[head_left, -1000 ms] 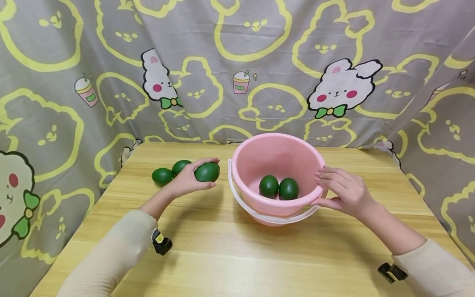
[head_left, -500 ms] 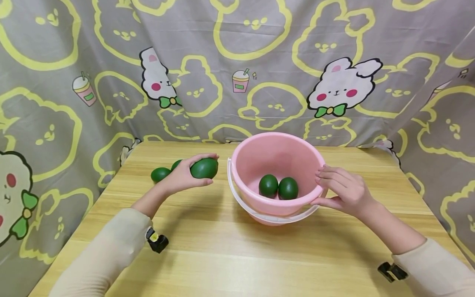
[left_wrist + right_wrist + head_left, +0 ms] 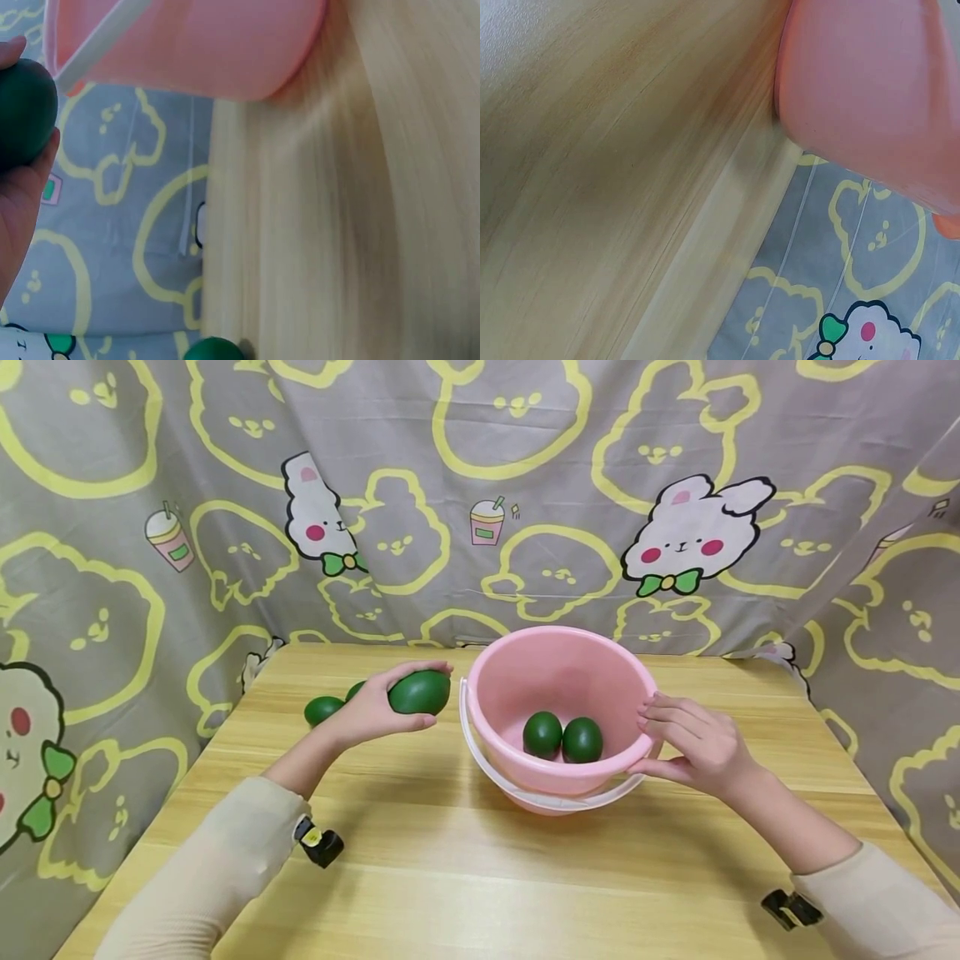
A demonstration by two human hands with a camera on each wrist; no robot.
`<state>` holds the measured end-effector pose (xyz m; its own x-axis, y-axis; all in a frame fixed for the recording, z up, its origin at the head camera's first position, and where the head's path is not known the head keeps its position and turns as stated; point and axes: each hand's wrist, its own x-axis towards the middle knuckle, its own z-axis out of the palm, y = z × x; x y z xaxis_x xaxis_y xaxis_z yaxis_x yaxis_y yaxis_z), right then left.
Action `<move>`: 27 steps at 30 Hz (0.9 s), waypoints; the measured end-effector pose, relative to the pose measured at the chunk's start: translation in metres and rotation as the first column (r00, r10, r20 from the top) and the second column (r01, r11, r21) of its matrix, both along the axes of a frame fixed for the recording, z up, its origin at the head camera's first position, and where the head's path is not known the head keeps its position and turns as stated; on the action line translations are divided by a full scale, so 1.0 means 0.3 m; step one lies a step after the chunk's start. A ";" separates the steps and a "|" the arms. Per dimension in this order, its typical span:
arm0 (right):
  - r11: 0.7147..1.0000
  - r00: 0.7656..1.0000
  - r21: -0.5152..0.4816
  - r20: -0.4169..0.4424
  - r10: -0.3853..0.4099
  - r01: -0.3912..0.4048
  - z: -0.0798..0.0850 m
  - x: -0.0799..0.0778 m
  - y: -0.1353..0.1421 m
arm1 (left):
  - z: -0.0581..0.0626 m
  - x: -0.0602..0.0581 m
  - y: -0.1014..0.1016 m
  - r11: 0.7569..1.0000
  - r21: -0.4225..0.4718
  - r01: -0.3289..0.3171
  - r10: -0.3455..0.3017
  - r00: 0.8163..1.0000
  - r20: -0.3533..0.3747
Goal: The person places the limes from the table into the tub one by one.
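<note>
My left hand holds a smooth dark green avocado in the air, just left of the pink bucket; thumb and fingers wrap its sides. In the left wrist view that avocado appears at the left edge, apart from the bucket. My right hand grips the bucket's right rim, fingertips over the edge and thumb outside. Inside the bucket two avocados lie side by side. Behind my left hand two more avocados rest on the table, one mostly hidden.
The bucket's white handle hangs down across its front. All of this stands on a light wooden table. A grey patterned curtain encloses the back and both sides. Each wrist carries a small black mount.
My left hand has lifted the avocado slightly, shifting a little left and then back right toward the bucket. The right hand and bucket have stayed in place.
</note>
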<state>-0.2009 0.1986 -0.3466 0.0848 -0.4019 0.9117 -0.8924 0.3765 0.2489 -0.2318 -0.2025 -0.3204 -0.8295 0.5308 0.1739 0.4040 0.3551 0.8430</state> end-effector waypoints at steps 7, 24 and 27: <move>1.000 1.000 -0.001 -0.004 0.011 -0.011 0.005 0.000 -0.005 | 0.043 -0.009 0.020 0.999 0.015 0.048 -0.047 0.998 -0.028; 1.000 1.000 0.003 0.001 -0.001 0.001 0.004 0.002 0.000 | 0.123 -0.031 0.097 0.992 0.065 0.111 -0.107 0.993 -0.055; 1.000 1.000 0.005 0.001 -0.002 0.002 0.004 0.001 -0.001 | 0.136 -0.028 0.110 0.986 0.097 0.137 -0.133 0.990 -0.046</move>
<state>-0.2006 0.1983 -0.3454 0.0830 -0.4066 0.9099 -0.8921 0.3767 0.2497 -0.2402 -0.1694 -0.2795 -0.7428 0.6158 0.2628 0.4761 0.2099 0.8539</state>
